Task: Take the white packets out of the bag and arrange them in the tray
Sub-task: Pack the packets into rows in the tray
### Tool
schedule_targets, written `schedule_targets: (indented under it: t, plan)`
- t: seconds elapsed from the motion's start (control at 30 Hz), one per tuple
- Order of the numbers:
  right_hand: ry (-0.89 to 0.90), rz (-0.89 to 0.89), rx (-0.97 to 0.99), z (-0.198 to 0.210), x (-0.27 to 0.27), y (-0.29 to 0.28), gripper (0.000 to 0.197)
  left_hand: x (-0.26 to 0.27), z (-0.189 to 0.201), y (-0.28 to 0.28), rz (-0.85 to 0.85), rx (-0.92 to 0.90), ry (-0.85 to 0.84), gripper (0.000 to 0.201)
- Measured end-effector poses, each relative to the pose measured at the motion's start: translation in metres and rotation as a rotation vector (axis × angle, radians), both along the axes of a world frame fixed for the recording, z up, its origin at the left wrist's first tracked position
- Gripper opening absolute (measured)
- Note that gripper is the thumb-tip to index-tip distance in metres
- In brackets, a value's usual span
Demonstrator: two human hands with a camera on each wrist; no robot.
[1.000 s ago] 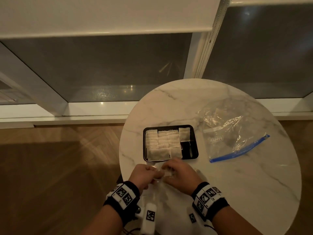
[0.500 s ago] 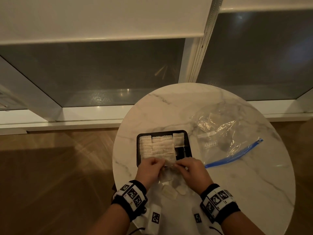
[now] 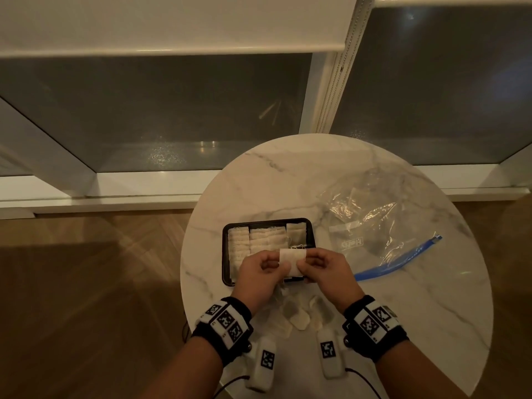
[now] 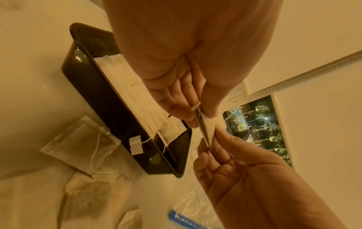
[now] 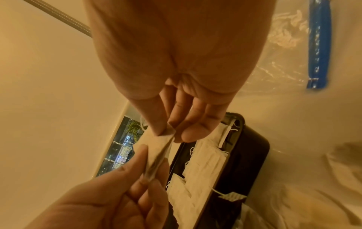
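Both hands hold one white packet (image 3: 292, 262) (image 4: 208, 131) (image 5: 154, 148) between them, just above the front edge of the black tray (image 3: 226, 249). My left hand (image 3: 276, 264) (image 4: 197, 114) pinches its left end and my right hand (image 3: 305, 264) (image 5: 170, 131) pinches its right end. Rows of white packets (image 3: 259, 240) fill the tray's left and middle; the right part holds one packet at the back with dark floor showing. The clear zip bag (image 3: 374, 226) lies flat to the right of the tray.
Several loose packets (image 3: 299, 315) (image 4: 78, 144) lie on the round marble table (image 3: 288, 182) between my wrists and the tray. The bag's blue zip strip (image 3: 397, 262) (image 5: 319, 46) points toward the tray. A window wall stands behind the table, wooden floor to the left.
Both hands rose from the loose packets at the table's near side and moved forward, carrying one packet over the tray's front edge. The view shifted slightly.
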State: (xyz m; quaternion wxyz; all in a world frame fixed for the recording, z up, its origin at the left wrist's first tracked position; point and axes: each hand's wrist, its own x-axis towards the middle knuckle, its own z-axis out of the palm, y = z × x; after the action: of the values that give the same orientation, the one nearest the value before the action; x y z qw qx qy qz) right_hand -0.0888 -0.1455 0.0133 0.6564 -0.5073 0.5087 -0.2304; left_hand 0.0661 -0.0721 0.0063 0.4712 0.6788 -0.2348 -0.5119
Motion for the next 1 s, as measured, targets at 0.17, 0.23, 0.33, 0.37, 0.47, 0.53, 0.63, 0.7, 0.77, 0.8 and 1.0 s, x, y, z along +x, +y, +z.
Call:
schedule_targets:
  t: [0.17, 0.23, 0.33, 0.37, 0.47, 0.53, 0.63, 0.7, 0.77, 0.8, 1.0]
  plan:
    - [-0.018, -0.032, -0.038, -0.005, -0.003, 0.007, 0.007, 0.005, -0.002, 0.009, 0.026, -0.006, 0.066, 0.024]
    - [-0.021, -0.036, -0.022, -0.007, -0.006, 0.011, 0.006, 0.005, -0.002, 0.013, 0.005, -0.001, 0.084, 0.022]
    - [-0.002, -0.024, 0.008, -0.013, -0.01, 0.017, 0.01, 0.001, -0.006, 0.023, -0.004, 0.005, 0.076, 0.014]
    - [0.015, -0.017, 0.004, -0.015, -0.012, 0.018, 0.011, 0.0, -0.008, 0.027, -0.006, 0.005, 0.068, 0.013]
    - [0.083, 0.02, -0.047, -0.018, -0.019, 0.018, 0.01, 0.001, -0.02, 0.044, -0.05, 0.042, 0.013, 0.015]
    - [0.129, 0.051, -0.117, -0.02, -0.022, 0.014, 0.01, 0.003, -0.03, 0.056, -0.146, 0.104, -0.087, 0.013]
    - [0.167, 0.059, -0.143, -0.022, -0.023, 0.004, 0.009, 0.0, -0.041, 0.068, -0.299, 0.197, -0.324, 0.013]
    - [0.214, 0.149, -0.099, -0.023, -0.02, -0.002, 0.007, -0.006, -0.04, 0.07, -0.292, 0.205, -0.434, 0.013]
    - [0.309, 0.315, -0.076, -0.026, -0.017, -0.004, 0.007, -0.011, -0.038, 0.066, -0.216, 0.165, -0.46, 0.011]
    - [0.342, 0.371, -0.076, -0.026, -0.016, -0.005, 0.007, -0.012, -0.036, 0.063, -0.183, 0.146, -0.473, 0.01]
    - [0.292, 0.284, -0.016, -0.013, -0.021, -0.009, 0.006, -0.006, -0.031, 0.044, -0.179, 0.091, -0.578, 0.01]
